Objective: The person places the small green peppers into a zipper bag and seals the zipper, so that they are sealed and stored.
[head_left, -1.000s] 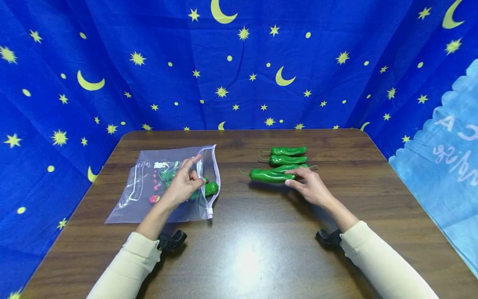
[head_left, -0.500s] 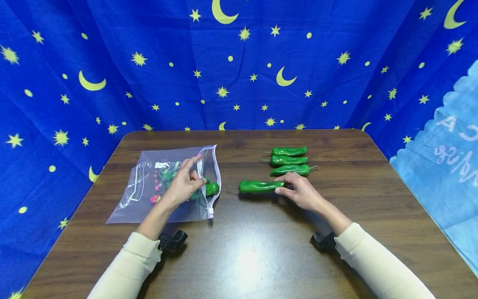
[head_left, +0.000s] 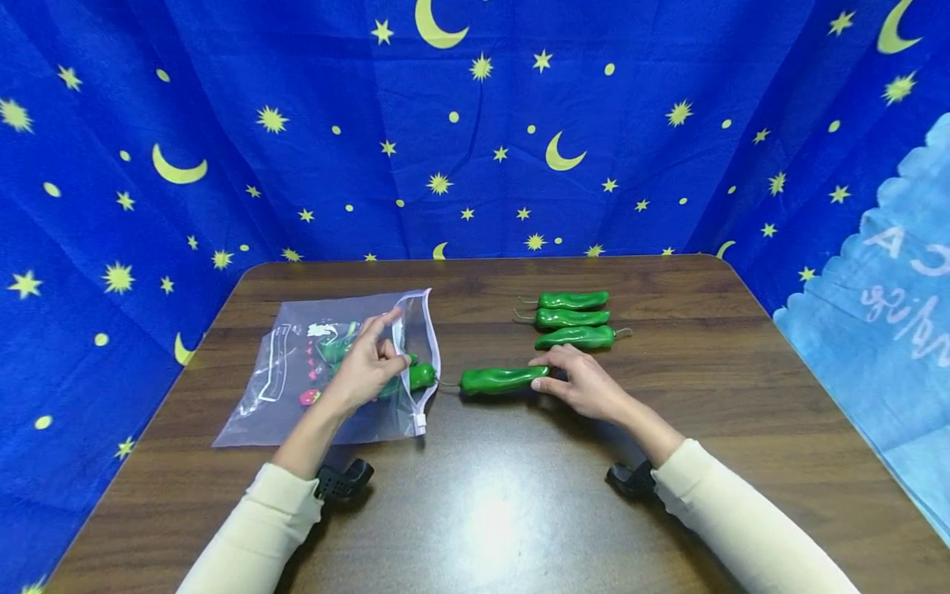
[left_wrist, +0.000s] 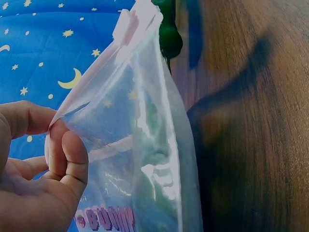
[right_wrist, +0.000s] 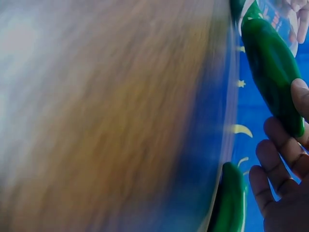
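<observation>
My left hand pinches the upper edge of a clear zip bag between thumb and fingers, lifting its mouth, as the left wrist view shows. Inside the bag lie green peppers, one with its end at the opening. Between the bag and my right hand is a long green pepper. Thumb and fingers of that hand pinch its tip end, and its thin stem points left toward the bag's mouth. The right wrist view has the held pepper large at upper right.
Three more green peppers lie in a column on the brown wooden table, behind my right hand. The bag's white slider sits at its near corner. A blue curtain with moons and stars hangs behind the table.
My right hand has drawn the pepper left and nearer, away from the other three, until its stem reaches the bag's opening. The left hand and bag have stayed in place.
</observation>
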Tool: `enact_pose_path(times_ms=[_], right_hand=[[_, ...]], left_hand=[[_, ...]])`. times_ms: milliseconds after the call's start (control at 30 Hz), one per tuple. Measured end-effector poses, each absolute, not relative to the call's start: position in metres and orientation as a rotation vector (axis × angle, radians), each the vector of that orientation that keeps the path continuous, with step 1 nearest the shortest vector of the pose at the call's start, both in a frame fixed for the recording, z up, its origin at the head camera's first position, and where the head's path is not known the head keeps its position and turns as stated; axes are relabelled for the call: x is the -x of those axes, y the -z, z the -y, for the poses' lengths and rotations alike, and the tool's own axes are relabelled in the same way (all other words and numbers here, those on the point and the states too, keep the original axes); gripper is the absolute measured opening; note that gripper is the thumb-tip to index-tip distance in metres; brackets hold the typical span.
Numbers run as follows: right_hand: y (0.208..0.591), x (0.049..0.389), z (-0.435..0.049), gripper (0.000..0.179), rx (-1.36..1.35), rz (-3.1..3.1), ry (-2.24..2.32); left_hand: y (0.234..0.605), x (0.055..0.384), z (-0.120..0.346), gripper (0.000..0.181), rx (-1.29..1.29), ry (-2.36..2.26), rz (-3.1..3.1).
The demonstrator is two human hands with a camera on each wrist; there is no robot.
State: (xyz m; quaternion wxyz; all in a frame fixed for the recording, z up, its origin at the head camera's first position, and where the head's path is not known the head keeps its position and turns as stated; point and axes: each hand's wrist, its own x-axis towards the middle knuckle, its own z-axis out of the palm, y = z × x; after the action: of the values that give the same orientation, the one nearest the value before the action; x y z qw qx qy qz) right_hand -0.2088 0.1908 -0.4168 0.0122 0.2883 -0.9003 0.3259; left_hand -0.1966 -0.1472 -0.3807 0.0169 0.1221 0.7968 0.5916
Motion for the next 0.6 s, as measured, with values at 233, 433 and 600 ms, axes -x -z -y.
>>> enact_pose_path(times_ms=[233, 433, 600], right_hand=[[0.416, 0.211, -0.177, 0.030, -0.910, 2.758, -0.991], [0.416, 0.214, -0.163, 0.031, -0.890, 2.775, -0.963], [0.416, 0.215, -0.148, 0.031, -0.882, 2.763, -0.918]], left_hand=[[0.381, 0.196, 0.147, 0.077, -0.373, -1.835, -2.476], [0.382, 0.197, 0.147, 0.077, -0.391, -1.839, -2.476], [0.382, 0.197, 0.147, 0.075, -0.397, -1.828, -2.497]])
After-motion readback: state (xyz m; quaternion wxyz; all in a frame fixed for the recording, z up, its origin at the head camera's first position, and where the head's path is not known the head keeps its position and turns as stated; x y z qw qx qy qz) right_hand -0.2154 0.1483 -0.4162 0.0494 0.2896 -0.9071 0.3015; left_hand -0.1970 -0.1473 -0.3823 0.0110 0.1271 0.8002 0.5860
